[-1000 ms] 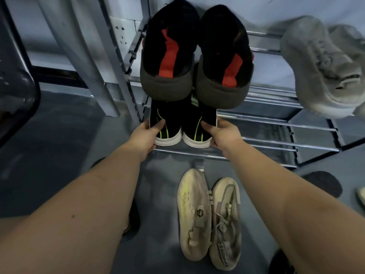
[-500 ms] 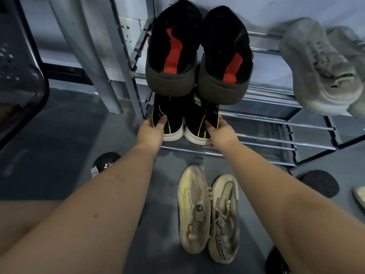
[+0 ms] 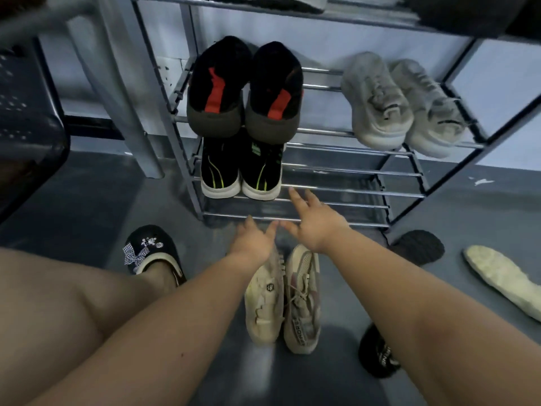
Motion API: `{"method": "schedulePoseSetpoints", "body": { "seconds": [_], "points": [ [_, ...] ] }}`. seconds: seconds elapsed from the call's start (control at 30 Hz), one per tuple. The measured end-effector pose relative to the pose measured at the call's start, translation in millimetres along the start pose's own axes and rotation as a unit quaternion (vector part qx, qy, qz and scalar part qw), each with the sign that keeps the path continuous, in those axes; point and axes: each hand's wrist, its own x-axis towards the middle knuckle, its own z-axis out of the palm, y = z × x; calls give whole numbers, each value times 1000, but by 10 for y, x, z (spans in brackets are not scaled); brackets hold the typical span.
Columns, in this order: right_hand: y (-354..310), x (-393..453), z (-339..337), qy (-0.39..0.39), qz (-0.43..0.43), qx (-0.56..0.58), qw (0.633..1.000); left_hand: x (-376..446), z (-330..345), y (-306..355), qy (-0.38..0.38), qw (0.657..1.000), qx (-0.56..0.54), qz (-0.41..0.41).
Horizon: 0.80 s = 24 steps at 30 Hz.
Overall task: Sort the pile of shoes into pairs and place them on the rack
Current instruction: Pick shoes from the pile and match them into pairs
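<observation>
Withdrawn from the rack [image 3: 336, 190], empty hands [image 3: 281, 238] hover over grey floor [image 3: 96, 200].

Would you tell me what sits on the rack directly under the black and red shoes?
Under the black and red shoes sits a black pair with green stripes and white soles. Only its heel ends show; the upper pair covers the rest.

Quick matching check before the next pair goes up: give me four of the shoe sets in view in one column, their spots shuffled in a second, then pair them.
1. black-and-red shoes
2. grey sneakers
3. black-and-green sneakers
4. cream sneakers

A. floor, below both hands
B. lower rack shelf, left
C. upper shelf, right
D. upper shelf, left

Pairs: 1-D, 2-C, 3-B, 4-A
</observation>
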Motion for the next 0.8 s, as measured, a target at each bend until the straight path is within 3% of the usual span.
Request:
{"method": "schedulePoseSetpoints", "body": {
  "seconds": [0.1, 0.2, 0.4, 0.6, 0.8],
  "points": [
    [217, -332, 52, -11, 13, -49, 999, -251, 97, 75, 24, 961, 216, 173],
    [468, -654, 100, -17, 27, -76, 997, -444, 243, 215, 7, 933, 265, 244],
    [923, -1144, 188, -39, 73, -105, 991, -766, 495, 406, -26, 897, 301, 322],
    [1265, -1549, 173, -50, 95, -89, 990, -887, 676, 396, -61, 877, 359, 314],
    [1740, -1984, -180, -32, 102, -110, 988, -976, 910, 885, -67, 842, 383, 375]
  ]
}}
